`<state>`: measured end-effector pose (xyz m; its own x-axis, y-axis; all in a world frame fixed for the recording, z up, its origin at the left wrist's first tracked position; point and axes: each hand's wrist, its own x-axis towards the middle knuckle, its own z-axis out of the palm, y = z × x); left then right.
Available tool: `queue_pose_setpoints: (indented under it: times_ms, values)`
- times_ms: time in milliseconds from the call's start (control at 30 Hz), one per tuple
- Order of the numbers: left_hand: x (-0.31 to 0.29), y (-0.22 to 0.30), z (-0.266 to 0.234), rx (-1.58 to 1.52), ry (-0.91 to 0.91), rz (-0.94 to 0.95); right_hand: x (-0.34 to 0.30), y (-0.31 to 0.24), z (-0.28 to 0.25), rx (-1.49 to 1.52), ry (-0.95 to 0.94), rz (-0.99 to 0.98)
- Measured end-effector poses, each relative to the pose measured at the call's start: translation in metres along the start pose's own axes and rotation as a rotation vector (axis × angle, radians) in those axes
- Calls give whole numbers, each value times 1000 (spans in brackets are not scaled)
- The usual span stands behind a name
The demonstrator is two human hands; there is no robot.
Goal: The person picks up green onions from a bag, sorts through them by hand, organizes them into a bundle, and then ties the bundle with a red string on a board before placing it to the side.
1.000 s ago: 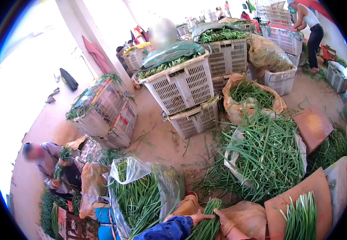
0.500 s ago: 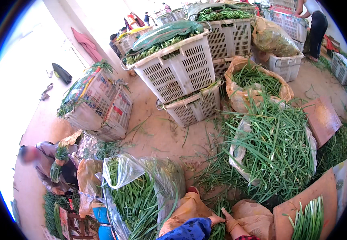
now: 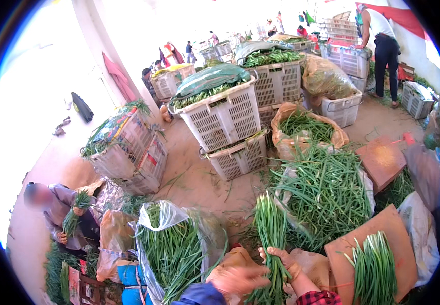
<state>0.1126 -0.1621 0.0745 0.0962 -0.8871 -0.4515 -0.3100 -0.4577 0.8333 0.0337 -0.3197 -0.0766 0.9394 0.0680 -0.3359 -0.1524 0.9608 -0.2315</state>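
Observation:
My right hand (image 3: 285,261) is closed around a bundle of long green stalks (image 3: 270,221), held upright in front of my knees with the pale ends up. My left hand (image 3: 239,277) is just left of the bundle's lower part; motion smears its fingers, so whether they grip anything does not show. A second bundle of green stalks with pale tips (image 3: 376,267) lies on a brown board (image 3: 339,249) to my right. Close on my left stands a clear plastic bag (image 3: 166,209) filled with long green stalks.
Ahead to the right spreads a heap of loose green leaves (image 3: 326,198) on a sack. Stacked white crates (image 3: 225,119) stand further off. At left, another person (image 3: 62,208) holds a green bundle. Someone else (image 3: 382,46) stands by crates at back right.
My right hand has lifted a bundle of green stalks upright from between my knees. My left hand has moved left, apart from the right. The view has tilted up a little.

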Motion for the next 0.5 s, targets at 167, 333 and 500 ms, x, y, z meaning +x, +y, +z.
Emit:
queue_pose_setpoints:
  times_ms: [167,333,500]
  values:
    - [-24,-8,-4,-584,522,142,-31,1,69,-78,-108,-185]
    - [-3,-13,76,-610,369,239,-43,32,102,-234,-67,-662]
    - [-18,-34,89,-771,409,260,-61,52,116,-305,-90,-654]
